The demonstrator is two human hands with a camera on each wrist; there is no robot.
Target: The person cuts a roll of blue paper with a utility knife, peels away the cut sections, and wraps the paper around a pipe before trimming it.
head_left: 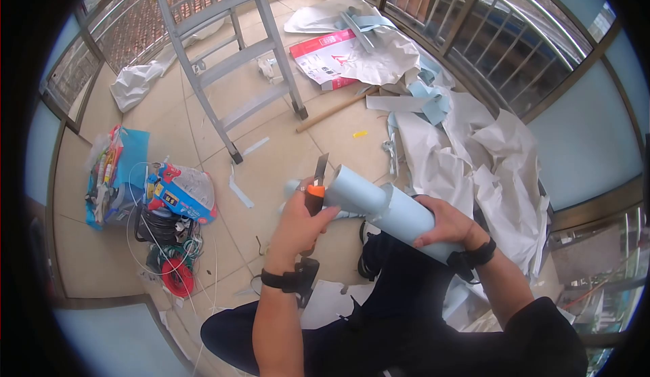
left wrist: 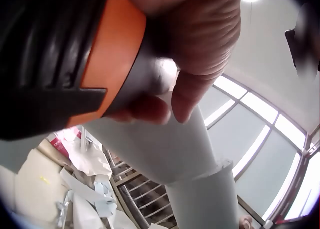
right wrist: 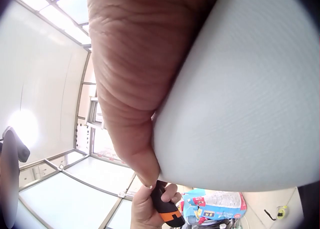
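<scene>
My left hand (head_left: 298,225) grips a black and orange utility knife (left wrist: 117,53), its blade (head_left: 322,167) pointing up beside the near end of a roll. This roll of light blue sheet (head_left: 413,220) lies slantwise over my legs, with a ragged edge (left wrist: 225,166) running round its middle. Around its other end my right hand (head_left: 443,225) is wrapped, thumb on top; the fingers beneath are hidden by the roll. In the right wrist view the roll (right wrist: 245,98) fills the right side, and the knife (right wrist: 167,206) shows below my thumb.
An aluminium stepladder (head_left: 233,59) stands ahead on the tiled floor. Crumpled pale sheets (head_left: 467,153) lie along the right, near a wooden stick (head_left: 335,109). Plastic bags (head_left: 179,191) and a red coil (head_left: 177,277) with loose wires sit at left.
</scene>
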